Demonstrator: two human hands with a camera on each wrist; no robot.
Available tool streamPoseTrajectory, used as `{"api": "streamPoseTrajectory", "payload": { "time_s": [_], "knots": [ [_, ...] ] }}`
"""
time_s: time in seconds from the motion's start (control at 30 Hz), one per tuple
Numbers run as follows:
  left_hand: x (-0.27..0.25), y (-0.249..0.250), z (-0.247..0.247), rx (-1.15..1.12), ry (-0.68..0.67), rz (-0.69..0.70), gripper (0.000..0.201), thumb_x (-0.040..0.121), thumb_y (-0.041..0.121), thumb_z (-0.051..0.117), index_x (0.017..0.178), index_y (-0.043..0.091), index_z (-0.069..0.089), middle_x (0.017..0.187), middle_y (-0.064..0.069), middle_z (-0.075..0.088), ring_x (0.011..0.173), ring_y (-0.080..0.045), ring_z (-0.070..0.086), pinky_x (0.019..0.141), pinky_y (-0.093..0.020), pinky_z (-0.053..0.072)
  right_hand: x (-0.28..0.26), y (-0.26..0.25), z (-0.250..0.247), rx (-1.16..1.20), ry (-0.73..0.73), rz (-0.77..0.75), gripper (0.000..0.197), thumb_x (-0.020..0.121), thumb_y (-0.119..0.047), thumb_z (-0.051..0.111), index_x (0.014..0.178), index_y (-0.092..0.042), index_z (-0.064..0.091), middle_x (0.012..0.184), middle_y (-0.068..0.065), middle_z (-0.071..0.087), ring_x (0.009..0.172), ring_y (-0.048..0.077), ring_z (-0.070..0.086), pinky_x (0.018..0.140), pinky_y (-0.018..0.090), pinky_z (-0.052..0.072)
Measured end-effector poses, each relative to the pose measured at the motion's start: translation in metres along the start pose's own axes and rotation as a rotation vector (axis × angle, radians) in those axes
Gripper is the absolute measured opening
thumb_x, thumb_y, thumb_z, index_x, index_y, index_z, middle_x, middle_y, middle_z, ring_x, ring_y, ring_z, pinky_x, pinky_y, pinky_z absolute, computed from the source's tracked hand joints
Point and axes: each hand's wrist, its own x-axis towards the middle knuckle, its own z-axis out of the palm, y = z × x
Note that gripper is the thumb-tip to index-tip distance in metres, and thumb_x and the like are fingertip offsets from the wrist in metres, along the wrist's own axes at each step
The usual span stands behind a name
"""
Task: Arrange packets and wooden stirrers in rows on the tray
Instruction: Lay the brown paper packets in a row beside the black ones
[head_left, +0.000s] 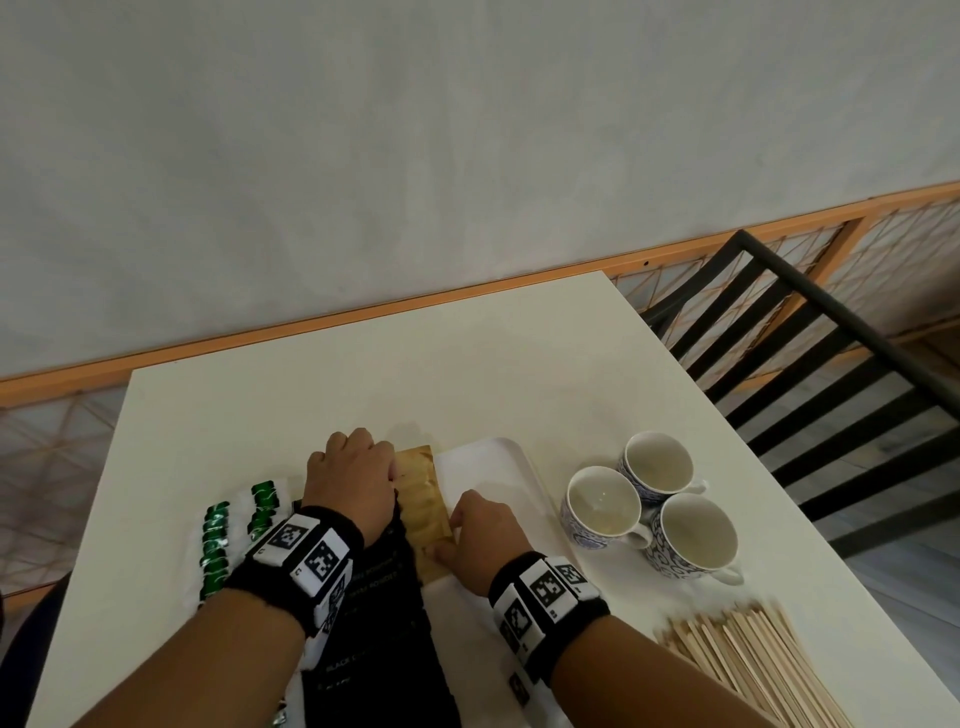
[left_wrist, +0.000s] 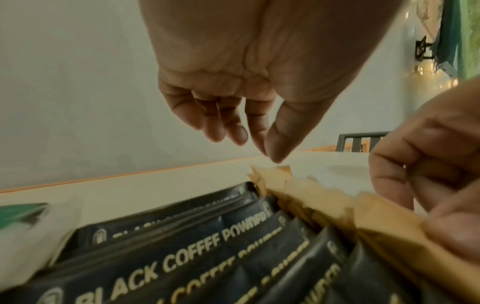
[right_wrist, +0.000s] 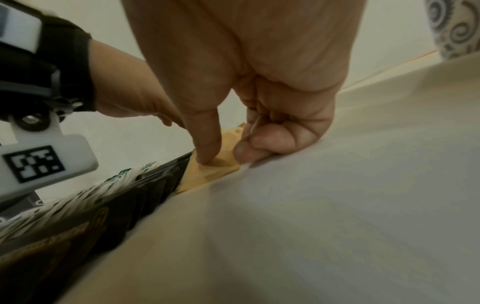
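At tray's left edge: right hand (head_left: 485, 530) thumb and curled fingers pinch near end of brown packets (head_left: 423, 506); left hand (head_left: 353, 480) fingertips, loosely bent, touch their far end. Beside these: black coffee packets (head_left: 382, 623), green-white packets (head_left: 223, 540). White tray (head_left: 493, 462). Wooden stirrers (head_left: 748, 660) heaped off-tray; three cups (head_left: 654, 506).

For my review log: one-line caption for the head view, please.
Both hands, left hand and right hand, straighten brown packets beside black packets on the white tray.
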Motion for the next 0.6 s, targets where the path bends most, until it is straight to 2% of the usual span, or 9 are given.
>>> {"api": "streamPoseTrajectory", "payload": {
  "time_s": [0.1,0.2,0.3,0.37,0.43,0.53,0.6],
  "knots": [
    [-0.017,-0.006,-0.008,-0.067,0.06,-0.008,0.008,0.091,0.025,0.05,0.093,0.033,0.051,0.101,0.01,0.041,0.104,-0.017,0.04,0.083,-0.029,0.033,-0.002,0.001,-0.001,0.029,0.008,-0.002,0.044,0.085,-0.034,0.07,0.115,-0.011,0.048,0.107,0.005,0.055,0.09,0.018,0.049,0.075,0.024,0.039],
    [-0.047,-0.015,-0.01,-0.128,0.089,0.002,0.005,0.089,0.029,0.055,0.089,0.033,0.052,0.092,0.012,0.041,0.096,-0.016,0.043,0.079,-0.029,0.037,-0.007,0.003,-0.002,0.06,0.011,-0.001,0.045,0.084,-0.032,0.071,0.117,-0.013,0.046,0.098,-0.001,0.049,0.087,0.016,0.048,0.074,0.023,0.038],
    [-0.086,-0.023,-0.004,-0.211,0.101,0.043,0.01,0.086,0.031,0.063,0.08,0.034,0.056,0.083,0.014,0.047,0.084,-0.014,0.044,0.073,-0.031,0.042,-0.015,0.008,0.0,0.038,0.003,-0.034,0.042,0.085,-0.029,0.069,0.116,-0.014,0.045,0.098,0.004,0.056,0.085,0.018,0.051,0.071,0.023,0.039],
    [-0.113,-0.023,0.002,-0.268,0.035,0.092,0.013,0.088,0.034,0.061,0.078,0.037,0.054,0.082,0.016,0.049,0.083,-0.009,0.044,0.074,-0.029,0.042,-0.025,0.01,-0.001,0.023,-0.012,-0.064,0.039,0.086,-0.03,0.068,0.114,-0.015,0.046,0.1,0.007,0.062,0.087,0.02,0.057,0.07,0.025,0.042],
    [-0.139,-0.022,0.01,-0.31,-0.071,0.158,0.011,0.092,0.041,0.055,0.081,0.038,0.053,0.085,0.017,0.05,0.085,-0.003,0.042,0.079,-0.024,0.041,-0.038,0.013,-0.006,-0.009,-0.032,-0.113,0.034,0.086,-0.031,0.068,0.109,-0.017,0.048,0.101,0.006,0.064,0.092,0.021,0.059,0.075,0.027,0.047],
    [-0.174,-0.014,0.025,-0.31,-0.224,0.249,0.015,0.09,0.051,0.051,0.084,0.039,0.053,0.085,0.019,0.05,0.086,0.0,0.039,0.079,-0.021,0.039,-0.065,0.02,-0.017,-0.09,-0.1,-0.198,0.023,0.086,-0.033,0.069,0.097,-0.024,0.051,0.094,-0.001,0.062,0.087,0.015,0.056,0.079,0.026,0.047],
    [-0.193,-0.007,0.034,-0.299,-0.326,0.291,0.016,0.088,0.055,0.052,0.084,0.04,0.051,0.085,0.019,0.049,0.088,0.001,0.039,0.079,-0.021,0.038,-0.086,0.027,-0.026,-0.171,-0.155,-0.262,0.019,0.086,-0.034,0.068,0.098,-0.023,0.058,0.09,-0.004,0.061,0.086,0.012,0.054,0.08,0.026,0.046]
  ]
}}
